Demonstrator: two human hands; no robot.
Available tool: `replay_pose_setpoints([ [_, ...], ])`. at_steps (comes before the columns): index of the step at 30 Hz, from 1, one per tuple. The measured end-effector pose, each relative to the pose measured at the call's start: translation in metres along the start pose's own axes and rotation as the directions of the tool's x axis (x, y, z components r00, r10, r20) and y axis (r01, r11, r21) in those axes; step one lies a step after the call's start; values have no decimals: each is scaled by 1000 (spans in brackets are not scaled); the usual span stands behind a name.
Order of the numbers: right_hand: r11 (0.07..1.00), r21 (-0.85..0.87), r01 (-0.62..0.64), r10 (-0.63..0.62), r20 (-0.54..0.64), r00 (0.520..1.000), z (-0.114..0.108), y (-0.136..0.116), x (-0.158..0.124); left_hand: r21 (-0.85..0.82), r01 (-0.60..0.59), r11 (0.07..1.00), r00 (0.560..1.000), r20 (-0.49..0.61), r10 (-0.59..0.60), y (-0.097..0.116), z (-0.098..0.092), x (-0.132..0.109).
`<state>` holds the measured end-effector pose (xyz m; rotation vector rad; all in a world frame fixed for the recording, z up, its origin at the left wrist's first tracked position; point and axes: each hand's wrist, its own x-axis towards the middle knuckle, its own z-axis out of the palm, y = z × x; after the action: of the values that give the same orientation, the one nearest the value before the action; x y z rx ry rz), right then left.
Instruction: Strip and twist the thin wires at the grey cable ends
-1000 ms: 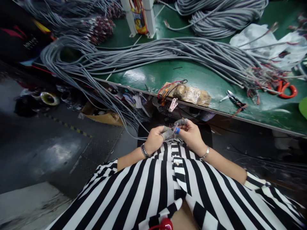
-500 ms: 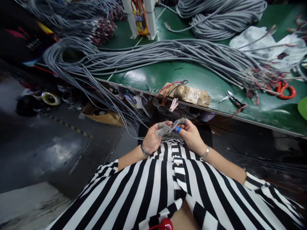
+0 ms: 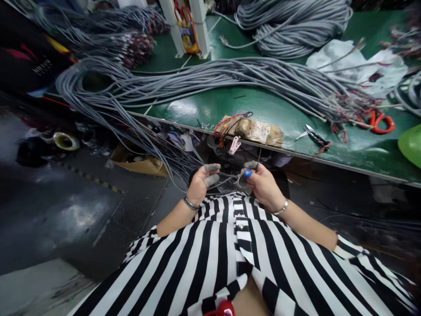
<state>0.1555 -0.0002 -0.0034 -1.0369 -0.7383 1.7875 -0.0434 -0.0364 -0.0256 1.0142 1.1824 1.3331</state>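
Left hand [image 3: 198,185]: we find the grip parted, empty.
Right hand [image 3: 265,186]: grip pinched on slender grey plastic cable [image 3: 240,177].

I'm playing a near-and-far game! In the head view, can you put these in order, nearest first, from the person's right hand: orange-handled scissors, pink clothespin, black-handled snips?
From the right hand:
1. Pink clothespin, ahead and slightly left.
2. Black-handled snips, ahead and to the right.
3. Orange-handled scissors, much farther right.
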Motion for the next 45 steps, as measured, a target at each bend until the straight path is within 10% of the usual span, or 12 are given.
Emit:
replay_pose_setpoints([
  [3, 1000, 3, 3, -3, 5, 1000, 6, 0, -1, 467, -204, 860, 973, 194, 125, -4, 11, 0],
  [7, 1000, 6, 0, 0, 15, 1000, 10, 1, -2, 588, -344, 733, 934, 298, 199, 1, 30, -2],
  [15, 994, 93, -50, 49, 14, 999, 2, 1, 0, -102, 143, 984, 980, 152, -126, 2, 32, 1],
  [22, 987, 140, -79, 73, 46, 996, 0, -2, 4, -75, 321, 944, 784, 580, -221, 2, -22, -19],
  [26, 988, 134, -79, 71, 67, 995, 0, -4, 4, -177, 158, 971, 958, 264, -107, -4, -35, -7],
  [29, 990, 106, -93, 83, 98, 992, 3, -4, 0, 58, 51, 997, 992, 116, -57, -5, -20, 12],
  [31, 991, 92, -93, 83, 109, 991, 4, -4, -2, 203, 17, 979, 942, 326, -84, -3, -5, 23],
  [34, 995, 71, -71, 63, 112, 992, 2, -4, -5, 242, 19, 970, 750, 638, -174, 0, 12, 33],
  [37, 998, 46, -50, 45, 115, 992, -2, -6, -6, 235, 96, 967, 602, 760, -244, -1, 17, 36],
  [45, 979, 25, -203, 200, 76, 977, -2, 2, 17, 277, 77, 958, 670, 697, -255, 4, 16, 20],
])
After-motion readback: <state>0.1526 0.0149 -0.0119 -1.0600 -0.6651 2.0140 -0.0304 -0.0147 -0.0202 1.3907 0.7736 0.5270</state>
